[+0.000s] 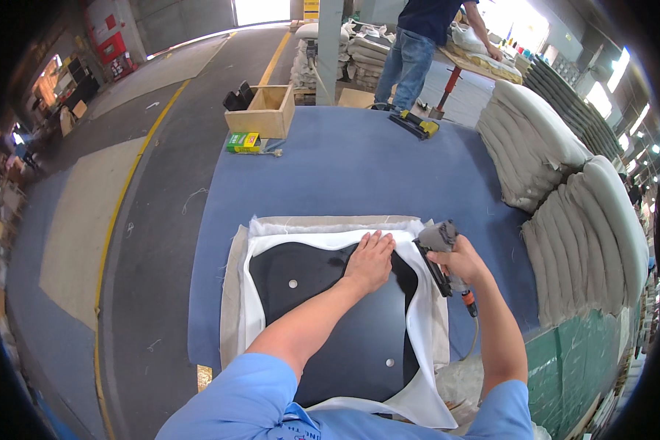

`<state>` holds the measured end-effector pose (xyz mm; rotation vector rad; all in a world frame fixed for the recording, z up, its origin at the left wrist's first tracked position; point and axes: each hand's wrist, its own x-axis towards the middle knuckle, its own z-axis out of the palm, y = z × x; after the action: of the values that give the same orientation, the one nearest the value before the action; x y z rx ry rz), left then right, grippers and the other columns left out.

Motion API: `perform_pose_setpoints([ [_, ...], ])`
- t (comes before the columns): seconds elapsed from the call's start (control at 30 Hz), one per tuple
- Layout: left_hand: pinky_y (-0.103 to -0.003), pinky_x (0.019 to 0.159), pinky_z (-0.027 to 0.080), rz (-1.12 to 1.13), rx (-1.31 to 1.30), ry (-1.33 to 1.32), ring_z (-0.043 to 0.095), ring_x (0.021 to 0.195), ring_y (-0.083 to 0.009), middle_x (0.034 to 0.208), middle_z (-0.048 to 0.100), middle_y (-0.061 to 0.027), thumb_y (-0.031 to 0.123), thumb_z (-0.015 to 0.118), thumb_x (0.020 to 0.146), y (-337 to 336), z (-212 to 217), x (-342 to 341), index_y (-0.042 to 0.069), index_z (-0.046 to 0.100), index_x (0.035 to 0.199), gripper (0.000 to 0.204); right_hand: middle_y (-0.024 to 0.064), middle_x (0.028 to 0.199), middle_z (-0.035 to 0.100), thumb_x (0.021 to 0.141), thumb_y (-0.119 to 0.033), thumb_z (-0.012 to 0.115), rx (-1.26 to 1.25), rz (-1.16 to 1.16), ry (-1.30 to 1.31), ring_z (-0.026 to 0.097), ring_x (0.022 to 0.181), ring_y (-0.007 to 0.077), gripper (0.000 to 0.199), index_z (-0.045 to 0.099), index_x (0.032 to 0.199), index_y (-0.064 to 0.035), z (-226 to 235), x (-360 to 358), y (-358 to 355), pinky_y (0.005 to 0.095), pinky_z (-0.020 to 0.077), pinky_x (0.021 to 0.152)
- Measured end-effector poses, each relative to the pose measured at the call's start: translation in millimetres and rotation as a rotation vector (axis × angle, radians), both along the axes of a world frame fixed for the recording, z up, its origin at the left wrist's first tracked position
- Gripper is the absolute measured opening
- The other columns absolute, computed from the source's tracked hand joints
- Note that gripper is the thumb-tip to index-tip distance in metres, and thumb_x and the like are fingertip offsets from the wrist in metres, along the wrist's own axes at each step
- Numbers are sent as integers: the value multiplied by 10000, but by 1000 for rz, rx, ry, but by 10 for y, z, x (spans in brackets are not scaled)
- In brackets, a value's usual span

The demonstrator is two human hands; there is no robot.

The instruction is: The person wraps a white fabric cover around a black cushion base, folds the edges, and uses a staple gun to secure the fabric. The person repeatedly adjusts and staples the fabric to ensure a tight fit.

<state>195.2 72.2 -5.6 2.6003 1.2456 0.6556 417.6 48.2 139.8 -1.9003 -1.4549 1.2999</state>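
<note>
A black seat panel (337, 312) with small round holes lies on white foam padding (416, 315), with grey fabric (232, 293) spread out beneath. My left hand (372, 262) rests flat with fingers stretched, at the panel's far edge where the white padding meets it. In my right hand (460, 261) is a pneumatic staple gun (438, 238), its air hose running down from an orange fitting. The gun stands at the far right corner of the padding. Whether its nose touches the padding I cannot tell.
The blue-covered table (359, 161) carries a wooden box (262, 110), a green-yellow carton (243, 142) and a second staple gun (414, 125). Stacks of grey cushion covers (587, 235) line its right side. A person (418, 44) works at another table beyond.
</note>
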Motion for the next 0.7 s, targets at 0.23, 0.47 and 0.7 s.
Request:
perform_pose_setpoints([
  [0.23,-507,1174,369,92,-32,-191,519,1349,-393,1354,587,-249,139,576,898,54,-109,-107,-76,560,1337,489,6,881,648,827,-167,814,-10,80,-29,586,729,109,329,683,1091,-22,-257,-275,375,302,491,596],
  [0.47,-500,1248,227,36,-49,-74,377,1468,-383,1480,494,-239,192,561,905,-8,-31,46,-90,488,1426,596,15,727,598,807,-107,759,31,139,43,509,450,117,263,611,1017,-51,-402,-48,344,288,397,396],
  [0.7,-492,1268,157,56,-78,-12,312,1504,-364,1545,444,-193,244,582,918,-50,-48,-28,-55,485,1452,620,-2,722,579,813,-57,716,45,111,49,489,438,115,218,600,997,-62,-578,-113,429,289,385,383],
])
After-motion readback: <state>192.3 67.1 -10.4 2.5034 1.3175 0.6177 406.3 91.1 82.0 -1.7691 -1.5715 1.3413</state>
